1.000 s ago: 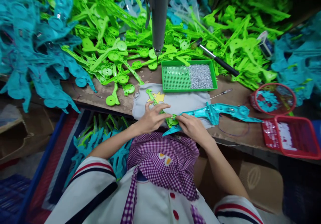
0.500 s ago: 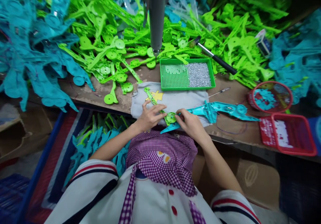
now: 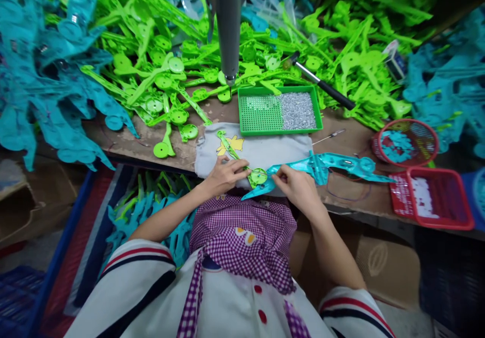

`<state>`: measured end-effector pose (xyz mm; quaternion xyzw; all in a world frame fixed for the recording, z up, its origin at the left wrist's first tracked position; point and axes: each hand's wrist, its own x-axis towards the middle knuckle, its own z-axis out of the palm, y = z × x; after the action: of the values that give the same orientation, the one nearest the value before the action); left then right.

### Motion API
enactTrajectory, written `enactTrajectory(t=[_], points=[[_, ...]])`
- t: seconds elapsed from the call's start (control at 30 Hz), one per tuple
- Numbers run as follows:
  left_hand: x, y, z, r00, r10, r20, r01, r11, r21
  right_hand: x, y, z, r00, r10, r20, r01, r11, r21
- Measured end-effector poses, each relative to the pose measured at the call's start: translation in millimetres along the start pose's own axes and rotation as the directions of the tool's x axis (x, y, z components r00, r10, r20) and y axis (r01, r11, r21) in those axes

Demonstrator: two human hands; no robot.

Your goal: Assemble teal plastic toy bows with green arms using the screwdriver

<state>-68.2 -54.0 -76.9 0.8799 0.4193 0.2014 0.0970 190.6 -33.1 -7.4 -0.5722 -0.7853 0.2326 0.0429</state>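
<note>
A long bright green plastic part [image 3: 258,176] with a round, hollow end lies slantwise in front of me. My left hand [image 3: 226,174] is closed on its arm, just beside the round end. A thin strand crosses that round end towards my right hand [image 3: 297,185], whose thumb and forefinger are pinched together. What the strand is made of is too small to tell. Under and beside the green part rests a larger blue plastic part [image 3: 320,166], its pointed tip sticking out below the round end. A grey cloth [image 3: 261,147] with a yellow figure lies underneath.
A green basket [image 3: 261,132] of small silvery pieces stands behind the cloth. A hammer [image 3: 328,89] and a thin tool [image 3: 333,134] lie near it. Red baskets [image 3: 472,206] stand at right. Green [image 3: 159,83] and blue parts [image 3: 34,75] are heaped around; a grey machine column [image 3: 229,35] hangs above.
My right hand has drawn a little to the right, away from the round end, with its fingers pinched. My left hand stays on the green part. The whole view has shifted slightly.
</note>
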Motion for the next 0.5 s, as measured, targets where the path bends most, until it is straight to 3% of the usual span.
enactTrajectory(t=[0.23, 0.5], points=[[13.9, 11.5, -22.3, 0.997, -0.081, 0.015, 0.083, 0.987, -0.139, 5.6, -1.7, 7.4, 1.0, 0.019, 0.015, -0.019, 0.999, -0.051], [40.2, 28.4, -10.6, 0.994, 0.027, 0.102, -0.017, 0.996, -0.092, 0.0, -2.8, 1.5, 1.0, -0.013, 0.02, 0.015, 0.996, -0.088]])
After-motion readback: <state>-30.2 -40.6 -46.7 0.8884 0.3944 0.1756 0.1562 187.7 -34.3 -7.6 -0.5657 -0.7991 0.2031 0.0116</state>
